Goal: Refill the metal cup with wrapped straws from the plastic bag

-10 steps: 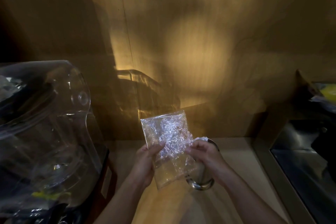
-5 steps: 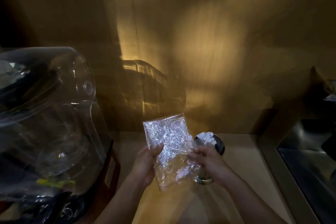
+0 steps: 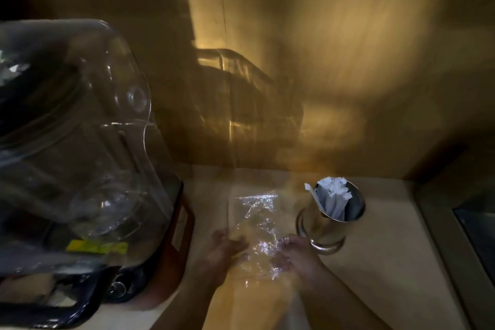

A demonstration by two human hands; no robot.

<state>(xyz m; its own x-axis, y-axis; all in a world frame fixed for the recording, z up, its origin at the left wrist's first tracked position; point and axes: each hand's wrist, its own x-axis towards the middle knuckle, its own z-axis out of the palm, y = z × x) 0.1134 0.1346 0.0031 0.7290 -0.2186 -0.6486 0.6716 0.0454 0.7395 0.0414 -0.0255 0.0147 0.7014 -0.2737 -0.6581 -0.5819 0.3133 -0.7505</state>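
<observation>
A crinkled clear plastic bag (image 3: pixel 255 218) lies low over the beige counter, blurred by motion. My left hand (image 3: pixel 223 249) grips its left edge and my right hand (image 3: pixel 293 256) grips its right edge. Just right of the bag stands a shiny metal cup (image 3: pixel 325 232), upright, with white paper-wrapped straws (image 3: pixel 333 194) sticking out of its mouth. I cannot tell whether the bag holds any straws.
A large clear plastic dome (image 3: pixel 80 142) over a dark machine fills the left side. A brown wall panel (image 3: pixel 321 61) rises behind the counter (image 3: pixel 388 262). A metal-edged recess (image 3: pixel 474 236) runs along the right.
Both hands have lowered the bag from upright in front of the cup down toward the counter. The cup now stands uncovered to the right of the bag.
</observation>
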